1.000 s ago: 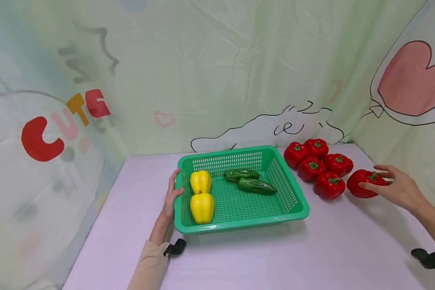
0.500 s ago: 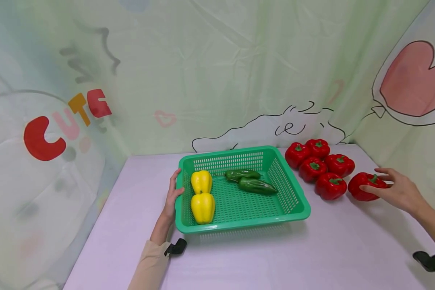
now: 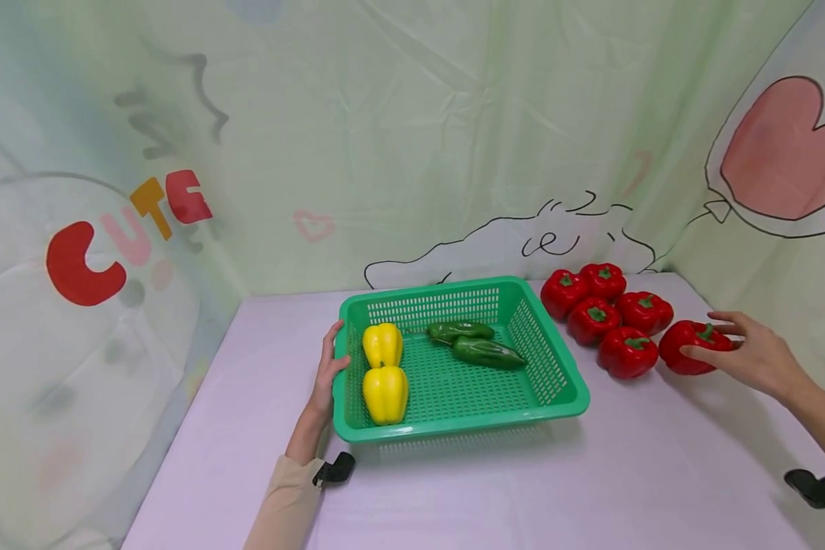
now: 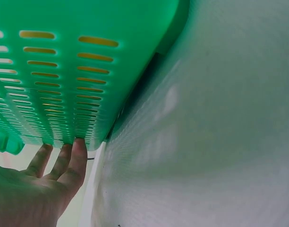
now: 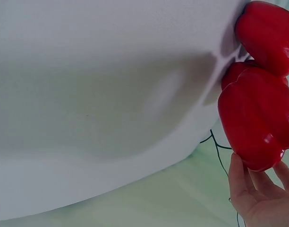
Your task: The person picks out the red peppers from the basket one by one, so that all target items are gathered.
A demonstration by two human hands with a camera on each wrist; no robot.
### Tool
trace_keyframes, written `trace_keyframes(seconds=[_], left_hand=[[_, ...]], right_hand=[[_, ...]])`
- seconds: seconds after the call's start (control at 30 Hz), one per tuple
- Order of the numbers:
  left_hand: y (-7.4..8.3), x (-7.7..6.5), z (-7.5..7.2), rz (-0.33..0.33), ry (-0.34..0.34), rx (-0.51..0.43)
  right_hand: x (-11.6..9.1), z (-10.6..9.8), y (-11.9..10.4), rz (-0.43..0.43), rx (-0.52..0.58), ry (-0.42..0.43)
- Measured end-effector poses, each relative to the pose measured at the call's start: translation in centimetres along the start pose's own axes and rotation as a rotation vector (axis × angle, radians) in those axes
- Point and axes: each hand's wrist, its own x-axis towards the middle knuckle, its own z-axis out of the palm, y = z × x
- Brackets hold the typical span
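Note:
My right hand [image 3: 763, 357] grips a red bell pepper [image 3: 690, 347] at the right, thumb on the near side and fingers behind it. In the right wrist view this pepper [image 5: 258, 118] is off the table, with fingertips against its end. My left hand [image 3: 325, 374] holds the left rim of a green plastic basket [image 3: 454, 431], thumb over the edge. The left wrist view shows its fingers [image 4: 64, 165] against the slotted outer wall. Inside the basket, two yellow bell peppers [image 3: 385, 395] stand along the left side, and two long green peppers [image 3: 486, 353] lie toward the back.
Several other red bell peppers [image 3: 628, 353] are clustered on the table to the right of the basket. The tabletop [image 3: 522, 496] has a pale lilac cover. A printed curtain [image 3: 412, 153] hangs behind it and at both sides.
The red pepper in my right hand dipped slightly, then rose a little again. My left hand and the basket stay in place.

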Motion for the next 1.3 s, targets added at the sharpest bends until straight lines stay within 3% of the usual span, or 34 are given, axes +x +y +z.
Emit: trace_keyframes(seconds=[0.87,1.3], left_hand=[[-0.1,0.1,-0.1,-0.002,-0.004,0.001],[0.1,0.1,0.1,0.002,0.002,0.008]], right_hand=[[1.1,0.2,-0.7,-0.068,-0.019,-0.019],[1.4,1.1,0.4,-0.069,-0.028,-0.024]])
